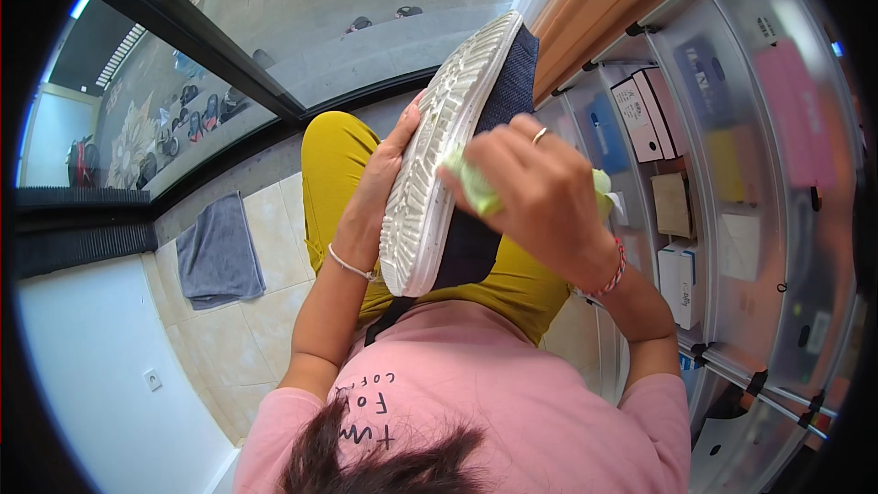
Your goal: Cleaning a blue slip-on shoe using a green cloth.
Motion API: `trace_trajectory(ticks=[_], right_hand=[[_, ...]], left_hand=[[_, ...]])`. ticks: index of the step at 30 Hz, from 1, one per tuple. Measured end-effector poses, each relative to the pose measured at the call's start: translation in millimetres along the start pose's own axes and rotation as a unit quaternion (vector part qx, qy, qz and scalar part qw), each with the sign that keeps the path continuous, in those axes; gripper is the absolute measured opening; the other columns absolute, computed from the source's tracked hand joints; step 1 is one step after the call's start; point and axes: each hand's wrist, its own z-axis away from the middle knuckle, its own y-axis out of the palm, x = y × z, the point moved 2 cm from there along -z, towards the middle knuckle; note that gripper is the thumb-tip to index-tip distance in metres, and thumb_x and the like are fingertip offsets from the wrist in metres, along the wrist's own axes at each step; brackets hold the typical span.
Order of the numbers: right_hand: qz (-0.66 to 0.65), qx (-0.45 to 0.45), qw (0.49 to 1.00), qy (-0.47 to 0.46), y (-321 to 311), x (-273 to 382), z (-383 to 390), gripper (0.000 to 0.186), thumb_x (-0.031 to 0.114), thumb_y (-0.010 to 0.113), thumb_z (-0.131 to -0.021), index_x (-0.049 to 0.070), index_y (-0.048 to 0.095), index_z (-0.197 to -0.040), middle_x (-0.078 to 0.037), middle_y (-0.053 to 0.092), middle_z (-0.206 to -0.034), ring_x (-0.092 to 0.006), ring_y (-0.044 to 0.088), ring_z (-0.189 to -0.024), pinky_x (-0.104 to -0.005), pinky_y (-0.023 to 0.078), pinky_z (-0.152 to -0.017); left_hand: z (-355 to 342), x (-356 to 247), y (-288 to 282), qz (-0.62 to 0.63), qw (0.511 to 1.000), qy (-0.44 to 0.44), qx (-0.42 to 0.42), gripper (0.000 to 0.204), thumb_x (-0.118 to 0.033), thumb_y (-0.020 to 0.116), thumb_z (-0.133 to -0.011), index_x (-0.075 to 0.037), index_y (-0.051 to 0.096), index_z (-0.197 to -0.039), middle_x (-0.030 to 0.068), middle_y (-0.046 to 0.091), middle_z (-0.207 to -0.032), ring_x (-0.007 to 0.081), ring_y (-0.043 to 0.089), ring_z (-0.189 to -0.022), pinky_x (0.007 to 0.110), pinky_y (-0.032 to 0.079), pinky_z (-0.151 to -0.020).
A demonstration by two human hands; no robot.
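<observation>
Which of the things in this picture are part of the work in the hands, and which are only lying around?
In use:
- shoe, dark blue with a white sole, held sole-up by the left hand
- light green cloth, pressed on the sole by the right hand

Lying about:
- grey towel on the tiled floor
- boxes in the clear shelf unit
- shoes behind the glass

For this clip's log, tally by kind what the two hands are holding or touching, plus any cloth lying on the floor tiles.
Shoes: 1, dark blue with a white sole, steadied by the left hand
Wiping cloths: 1, pale green cloth gripped in the right hand against the sole
Floor cloths: 1, grey towel on the tiles
Total: 3
</observation>
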Motion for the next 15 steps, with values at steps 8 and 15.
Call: trace_trajectory(ticks=[8,15], right_hand=[[-0.081,0.005,0.990,-0.119,-7,35,15,0.016,0.017,0.068,-0.074,0.010,0.054,-0.077,0.000,0.050,-0.069,-0.0137,0.054,-0.067,-0.0275,0.039,-0.054],[-0.082,-0.017,0.996,-0.024,-3,14,2,0.022,0.018,0.071,-0.073,0.010,0.050,-0.076,-0.002,0.049,-0.069,-0.0149,0.055,-0.067,-0.0302,0.042,-0.054]], left_hand=[[-9,-6,-6,0.119,0.983,-0.098,0.104,0.039,-0.025,0.042,-0.106,-0.006,0.046,-0.140,0.0137,0.065,-0.123,0.0223,0.069,-0.103,0.037,0.061,-0.087],[-7,-9,0,0.039,0.999,-0.019,0.029,0.039,-0.024,0.043,-0.106,-0.006,0.045,-0.141,0.0146,0.063,-0.125,0.0216,0.068,-0.107,0.037,0.059,-0.090]])
